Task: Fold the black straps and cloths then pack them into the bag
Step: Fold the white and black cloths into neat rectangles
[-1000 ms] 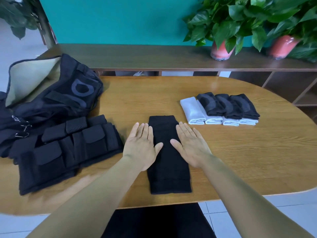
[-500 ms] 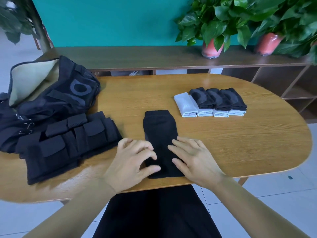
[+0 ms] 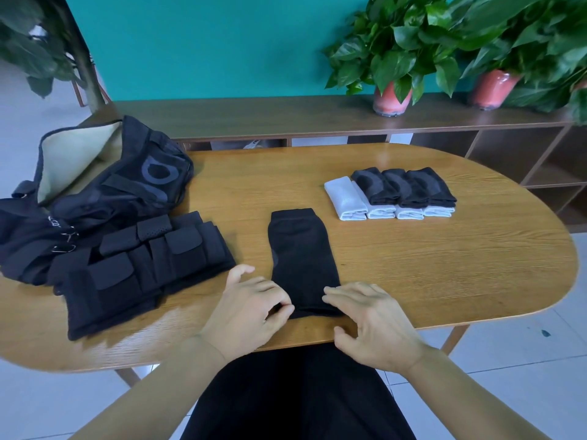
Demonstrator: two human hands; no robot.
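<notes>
Black knit cloth (image 3: 301,262), long and narrow, lies flat near the front edge of an oval wooden table (image 3: 444,274), running away from the person, with a straight hem at its far end and a faint grey curved mark on its left edge. At its near end, the left hand (image 3: 251,309) pinches the left corner between thumb and curled fingers. The right hand (image 3: 374,325) sits at the right corner with fingers bent and spread, fingertips touching the cloth's edge; whether it actually grips the fabric cannot be told. To the left, a stack of black straps (image 3: 139,268) with flap patches lies just in front of an open black bag (image 3: 104,182), whose pale lining shows at the mouth. Well apart on the far right of the table sits a neat row of folded white cloths (image 3: 349,204) with folded black cloths (image 3: 403,185) laid on top. Behind the table, a low wooden shelf (image 3: 254,115) carries potted plants (image 3: 394,58) before a teal wall.
</notes>
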